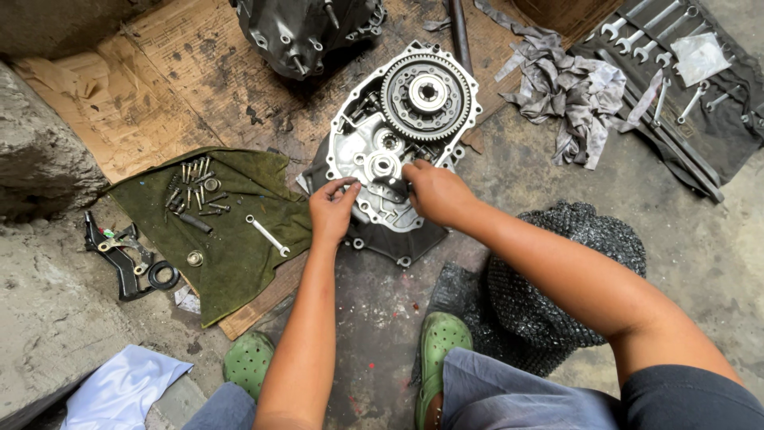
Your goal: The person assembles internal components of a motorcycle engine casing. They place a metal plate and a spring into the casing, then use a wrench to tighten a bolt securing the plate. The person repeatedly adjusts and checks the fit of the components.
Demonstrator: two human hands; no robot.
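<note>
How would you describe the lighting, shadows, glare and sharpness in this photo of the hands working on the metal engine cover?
Head view: soft, even daylight with faint shadows; mild glare on the engine cover and ring gear; left hand and right hand sharp, no motion blur; slight wide-angle stretching toward the edges, near the spanners.

The person's arms are bare to the hands — left hand [332, 211], right hand [436, 193]. A dark sleeve shows at five o'clock, with grey-blue trousers and green perforated clogs [436, 350] — at six.
</note>
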